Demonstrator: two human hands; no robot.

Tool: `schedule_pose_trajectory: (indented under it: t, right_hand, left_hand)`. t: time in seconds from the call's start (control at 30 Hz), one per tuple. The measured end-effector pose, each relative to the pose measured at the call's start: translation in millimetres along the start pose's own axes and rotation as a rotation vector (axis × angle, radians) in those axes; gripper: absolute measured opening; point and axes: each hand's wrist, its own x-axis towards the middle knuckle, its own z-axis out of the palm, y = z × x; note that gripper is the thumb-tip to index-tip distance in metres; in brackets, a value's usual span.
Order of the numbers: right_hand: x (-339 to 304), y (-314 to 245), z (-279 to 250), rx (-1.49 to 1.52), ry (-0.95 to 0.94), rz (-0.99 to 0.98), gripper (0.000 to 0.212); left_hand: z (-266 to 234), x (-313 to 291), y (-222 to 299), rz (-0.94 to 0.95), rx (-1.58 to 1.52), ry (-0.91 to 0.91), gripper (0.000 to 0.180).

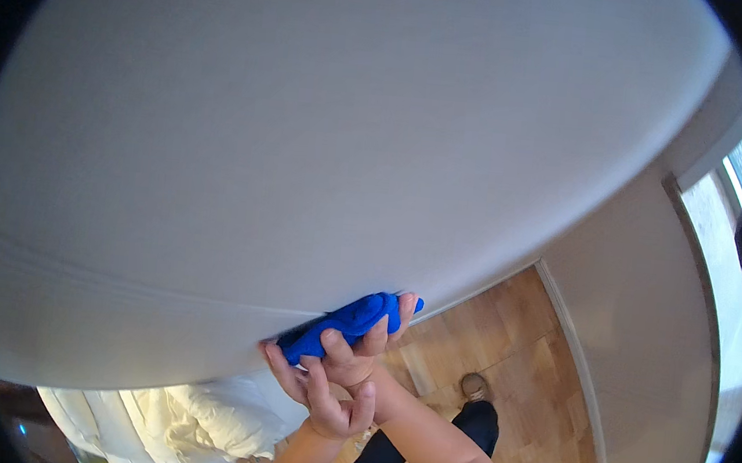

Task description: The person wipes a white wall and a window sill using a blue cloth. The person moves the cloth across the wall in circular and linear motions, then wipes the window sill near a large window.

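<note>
A bunched blue cloth (340, 328) lies pressed against a large, smooth, pale grey-white surface (335, 140), near its lower edge. My right hand (360, 354) is closed over the cloth from the near side, its fingers spread along it and one reaching the far right end. Just below and to the left, my left hand (329, 404) grips the cloth's lower left end, one finger stretched up beside it against the pale surface. The hands overlap closely at the wrist and palm. Parts of the fingers behind the cloth are hidden.
Wooden flooring (543, 379) shows at the lower right, with my shoe (476, 387) and dark trouser legs. A pale wall with a white skirting board (580, 364) runs along the right, below a bright window (724, 236). White bedding (214, 416) lies at the lower left.
</note>
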Motion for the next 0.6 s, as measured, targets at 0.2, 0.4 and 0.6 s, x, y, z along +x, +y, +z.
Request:
schedule_pose_trajectory:
  t: [0.2, 0.4, 0.6]
  right_hand:
    - [-11, 9, -17, 0.112, -0.148, -0.036, 0.055]
    - [-7, 34, -60, 0.324, -0.556, -0.134, 0.05]
    - [12, 64, -77, 0.499, -0.788, -0.222, 0.044]
  left_hand:
    - [0, -7, 31, -0.291, 0.199, 0.005, 0.071]
    - [8, 8, 54, -0.556, -0.021, 0.122, 0.073]
    - [48, 2, 51, -0.567, -0.098, 0.396, 0.079]
